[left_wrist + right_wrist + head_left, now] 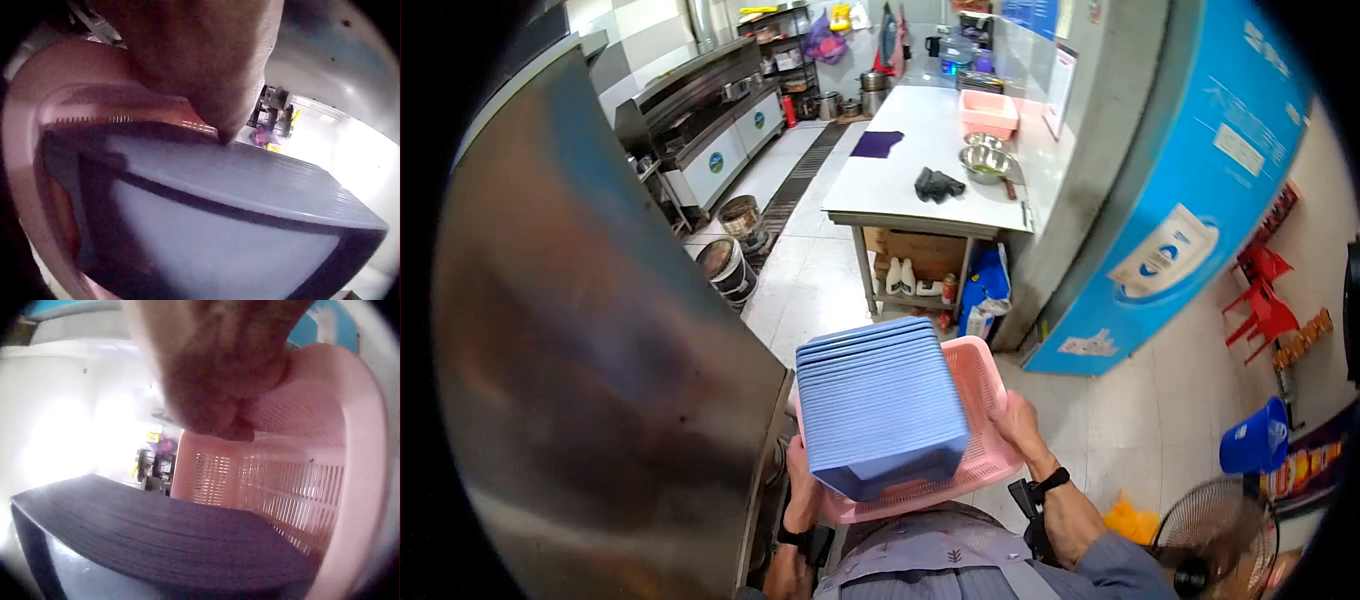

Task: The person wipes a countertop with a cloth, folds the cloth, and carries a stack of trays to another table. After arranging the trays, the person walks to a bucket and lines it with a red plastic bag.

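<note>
A tall stack of blue plastic trays [885, 405] sits nested inside a pink slotted plastic basket [980, 375], held in front of the body. My left hand [803, 490] grips the basket's left side. In the left wrist view, a digit of that hand [194, 56] reaches down to the edge of the stack. On the opposite side, my right hand [1018, 425] holds the rim, its thumb over the inner wall in the right wrist view. The trays lean toward the left, leaving a gap of bare slotted basket [300, 487] at the right. The fingers under the rim are hidden.
A large metal cabinet [600, 350] stands close on the left. Ahead, a white worktable [930, 115] carries steel bowls [987, 160], a dark cloth [938, 184] and another pink basket [988, 112]. Buckets [728, 268] stand on the floor; a fan [1215, 540] is at lower right.
</note>
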The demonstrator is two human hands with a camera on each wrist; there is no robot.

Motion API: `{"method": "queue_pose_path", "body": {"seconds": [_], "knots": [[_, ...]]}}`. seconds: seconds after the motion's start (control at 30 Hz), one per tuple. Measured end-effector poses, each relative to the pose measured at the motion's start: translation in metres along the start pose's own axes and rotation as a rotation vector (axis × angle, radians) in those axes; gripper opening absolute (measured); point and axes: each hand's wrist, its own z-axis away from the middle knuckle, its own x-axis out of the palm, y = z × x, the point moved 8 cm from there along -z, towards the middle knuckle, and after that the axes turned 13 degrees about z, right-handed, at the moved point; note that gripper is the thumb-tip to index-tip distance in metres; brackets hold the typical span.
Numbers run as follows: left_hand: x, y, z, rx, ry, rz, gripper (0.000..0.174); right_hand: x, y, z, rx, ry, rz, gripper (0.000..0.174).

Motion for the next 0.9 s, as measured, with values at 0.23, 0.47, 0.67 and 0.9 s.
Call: {"method": "queue_pose_path", "body": {"seconds": [0.23,0.47,0.67,0.9], "knots": [[0.046,0.038,-0.149,0.069,0.115,-0.048,0.039,0.017,-0.07,-0.199,-0.088,-0.004,-0.086,0.036],[0.074,0.071,-0.287,0.03,0.174,0.2,0.028,0.003,-0.177,-0.383,-0.249,-0.054,-0.079,0.035],[0.108,0.131,-0.365,0.142,0.304,0.522,0.028,0.035,-0.286,-0.539,-0.421,-0.135,-0.059,0.035],[0.02,0.055,-0.41,-0.044,0.731,0.494,0.026,0.107,-0.437,-0.683,-0.644,-0.285,-0.101,0.03]]}}
